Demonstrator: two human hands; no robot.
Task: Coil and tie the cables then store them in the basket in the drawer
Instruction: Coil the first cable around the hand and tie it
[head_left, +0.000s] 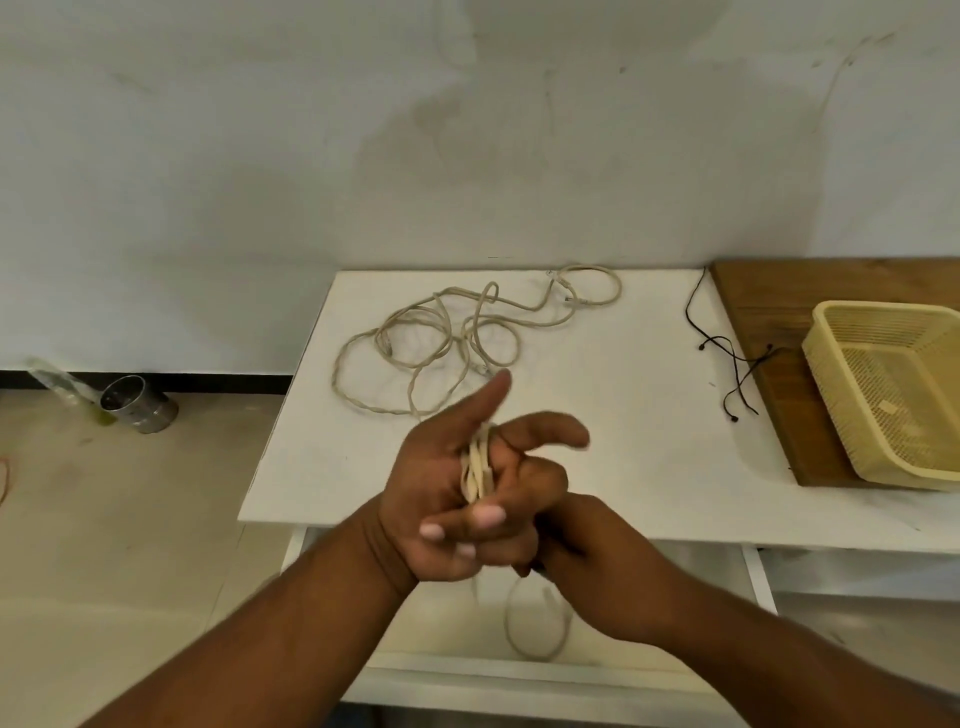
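Looks like the coiling step. Both hands are together at the worktop's front edge: the left hand is curled round a beige coil and the right hand is clamped on it from below. The loose cable sprawls at the back middle. Next up, I'd guess, is pulling in more loops, then grabbing a black tie from the right side. The basket sits on a wooden board at the right edge (not in the drawer yet). White wall behind, metal can on the floor.

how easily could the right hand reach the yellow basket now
Probably not at once: the right hand grips the beige cable wound on the left hand. Once freed, likely yes; only thin black cords lie before the basket.
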